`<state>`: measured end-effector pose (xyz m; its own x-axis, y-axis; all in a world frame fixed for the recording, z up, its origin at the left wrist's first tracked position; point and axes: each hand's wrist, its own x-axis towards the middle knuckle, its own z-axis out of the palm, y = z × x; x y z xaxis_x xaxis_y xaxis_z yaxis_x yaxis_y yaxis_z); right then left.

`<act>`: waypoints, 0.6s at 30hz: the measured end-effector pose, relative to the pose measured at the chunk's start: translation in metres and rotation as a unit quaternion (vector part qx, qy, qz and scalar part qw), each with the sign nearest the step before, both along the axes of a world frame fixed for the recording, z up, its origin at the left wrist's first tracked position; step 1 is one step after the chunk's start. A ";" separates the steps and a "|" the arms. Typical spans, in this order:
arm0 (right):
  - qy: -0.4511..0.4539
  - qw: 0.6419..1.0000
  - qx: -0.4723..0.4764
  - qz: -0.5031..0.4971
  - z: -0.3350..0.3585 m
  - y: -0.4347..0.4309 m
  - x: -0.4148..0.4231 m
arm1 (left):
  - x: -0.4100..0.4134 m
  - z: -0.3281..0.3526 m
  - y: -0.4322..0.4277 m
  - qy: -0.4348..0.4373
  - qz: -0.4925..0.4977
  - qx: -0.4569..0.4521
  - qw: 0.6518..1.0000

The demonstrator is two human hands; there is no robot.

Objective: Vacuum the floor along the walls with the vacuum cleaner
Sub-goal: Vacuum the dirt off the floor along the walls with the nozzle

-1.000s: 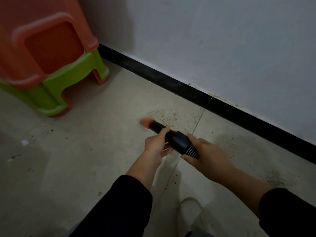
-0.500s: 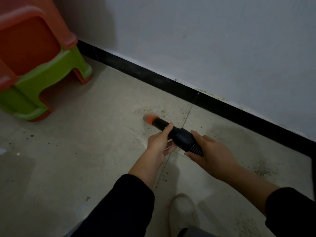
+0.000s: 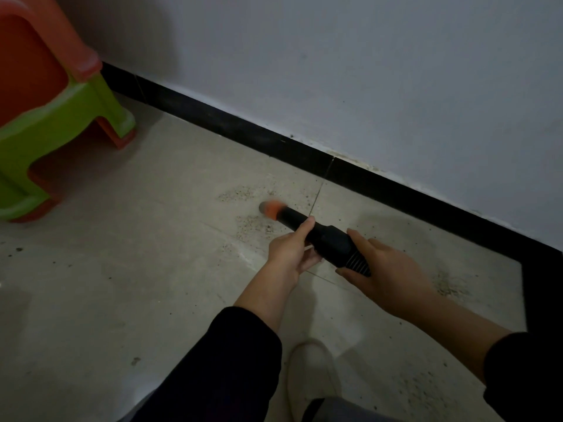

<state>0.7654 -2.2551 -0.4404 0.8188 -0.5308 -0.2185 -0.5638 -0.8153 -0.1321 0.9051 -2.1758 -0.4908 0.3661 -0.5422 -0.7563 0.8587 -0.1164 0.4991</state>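
A small black handheld vacuum cleaner (image 3: 327, 239) with an orange nozzle tip (image 3: 271, 208) points down-left at the pale tiled floor (image 3: 137, 254), over patches of dark grit (image 3: 240, 193). My left hand (image 3: 289, 251) grips the narrow front tube of the vacuum. My right hand (image 3: 380, 269) holds its ribbed rear body from the right side. The nozzle tip is blurred. The black skirting (image 3: 274, 141) and white wall (image 3: 335, 71) run diagonally just behind the nozzle.
Stacked plastic stools, orange over green (image 3: 58, 108), stand at the far left near the skirting. More grit (image 3: 451, 284) lies by my right forearm. My white shoe (image 3: 310, 376) is on the floor below the hands.
The nozzle has moved to the right along the wall, past one grit patch. The view has shifted, so the stools sit further left. Both hands keep the same hold.
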 end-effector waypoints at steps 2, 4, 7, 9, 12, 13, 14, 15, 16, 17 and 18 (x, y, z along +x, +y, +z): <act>0.001 1.000 0.002 0.000 0.001 0.000 -0.002 | -0.002 0.002 -0.001 0.001 -0.004 -0.001 1.000; 0.005 1.000 0.005 0.000 0.002 -0.001 -0.003 | -0.002 0.003 0.000 0.000 -0.004 0.003 1.000; 0.011 1.000 0.013 0.006 0.005 0.002 0.000 | -0.001 0.004 0.002 -0.005 0.001 0.016 1.000; 0.015 1.000 0.019 0.011 0.005 0.004 0.003 | 0.001 0.004 0.005 -0.011 0.008 0.028 1.000; 0.016 0.999 0.024 0.021 0.005 0.007 0.007 | 0.004 0.006 0.010 -0.012 0.020 0.042 0.999; 0.015 0.999 0.026 0.024 0.004 0.008 0.008 | 0.005 0.006 0.011 -0.012 0.023 0.046 0.999; 0.014 0.999 0.030 0.027 0.004 0.009 0.009 | 0.007 0.006 0.013 -0.012 0.025 0.048 0.998; 0.013 0.999 0.033 0.029 0.003 0.010 0.010 | 0.008 0.007 0.015 -0.012 0.026 0.050 0.998; 0.013 0.999 0.036 0.032 0.003 0.011 0.011 | 0.008 0.007 0.016 -0.015 0.028 0.052 0.998; 0.012 0.999 0.037 0.035 0.003 0.011 0.011 | 0.009 0.007 0.018 -0.017 0.029 0.054 0.998; 0.010 0.998 0.039 0.039 0.003 0.012 0.012 | 0.010 0.007 0.020 -0.020 0.032 0.055 0.998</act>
<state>0.7775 -2.2427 -0.4377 0.8518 -0.4468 -0.2734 -0.5026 -0.8443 -0.1862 0.9147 -2.1561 -0.4836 0.4286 -0.4307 -0.7943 0.8457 -0.1182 0.5204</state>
